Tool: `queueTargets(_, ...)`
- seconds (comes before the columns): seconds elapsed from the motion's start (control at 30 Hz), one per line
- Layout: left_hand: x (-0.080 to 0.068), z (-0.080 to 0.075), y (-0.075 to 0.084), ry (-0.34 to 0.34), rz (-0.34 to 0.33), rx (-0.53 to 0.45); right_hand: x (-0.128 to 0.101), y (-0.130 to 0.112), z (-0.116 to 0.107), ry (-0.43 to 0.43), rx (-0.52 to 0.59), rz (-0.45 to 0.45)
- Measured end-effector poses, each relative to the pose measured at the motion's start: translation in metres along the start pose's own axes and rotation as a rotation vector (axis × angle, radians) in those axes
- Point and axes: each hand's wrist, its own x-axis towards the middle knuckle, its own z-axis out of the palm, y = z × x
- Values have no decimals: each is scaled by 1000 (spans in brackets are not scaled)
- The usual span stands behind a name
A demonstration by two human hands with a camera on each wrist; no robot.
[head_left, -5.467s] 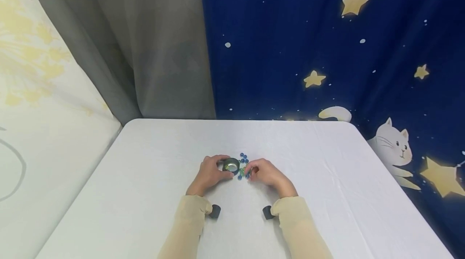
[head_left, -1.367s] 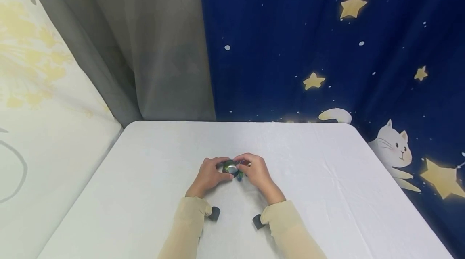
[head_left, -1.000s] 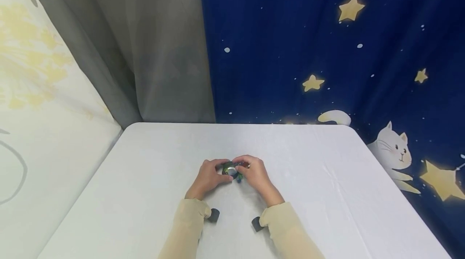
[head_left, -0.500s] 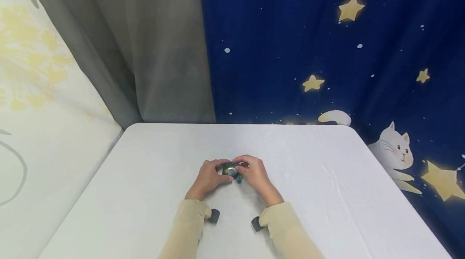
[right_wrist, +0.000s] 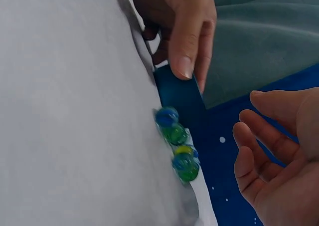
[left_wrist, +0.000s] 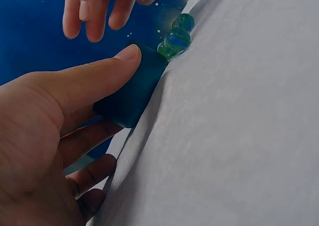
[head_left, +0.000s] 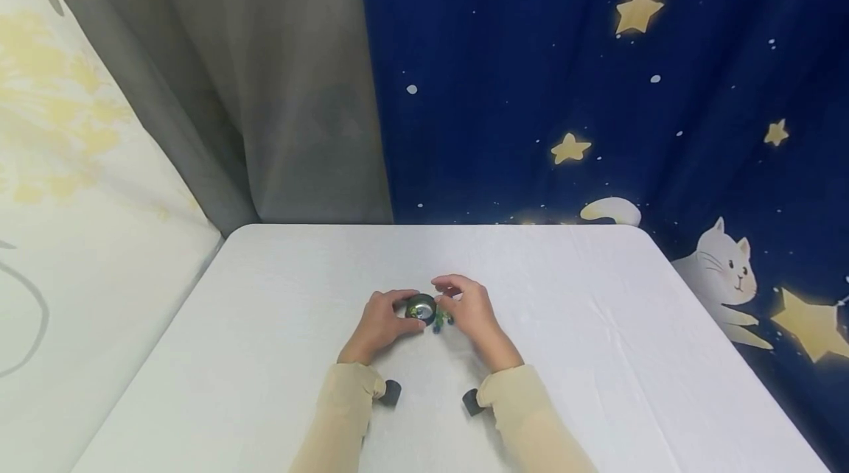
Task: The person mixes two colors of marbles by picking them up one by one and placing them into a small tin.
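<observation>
Left hand [head_left: 383, 320] grip clamped on small dark round tin [head_left: 421, 306] on desk [head_left: 597, 355]. Right hand [head_left: 466, 306] grip apart, hovering beside marbles [right_wrist: 175, 142].

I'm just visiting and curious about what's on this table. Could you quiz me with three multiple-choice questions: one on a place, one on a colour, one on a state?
1. Where do the marbles lie?
A. beside the cup
B. on the floor
C. at the table's far edge

2. What colours are the marbles?
A. red and white
B. blue and green
C. black

3. What is the left hand doing?
A. lying flat
B. pointing up
C. gripping the cup

Answers:
1 A, they cluster against its side.
2 B, the right wrist view shows both colours.
3 C, thumb and fingers wrap round it, while the right hand hovers open.
</observation>
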Motion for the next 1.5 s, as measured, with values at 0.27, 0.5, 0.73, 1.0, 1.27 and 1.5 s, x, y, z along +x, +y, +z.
queueTargets(0.27,1,-1,1,-2,-6,12,3,6,-9,-15,-20,66)
queueTargets(0.5,1,0,1,-12,-26,19,2,10,-13,-60,-68,141)
queueTargets(0.73,1,0,0,-18,-31,23,2,12,-17,-127,-117,231)
queueTargets(1.0,2,0,0,-18,-39,14,-1,13,-17,-215,-102,209)
queueTargets(1.27,1,0,-1,-10,-26,6,-2,15,-15,-237,-157,220)
queueTargets(1.5,1,1,0,-11,-34,5,-4,16,-13,-268,-177,236)
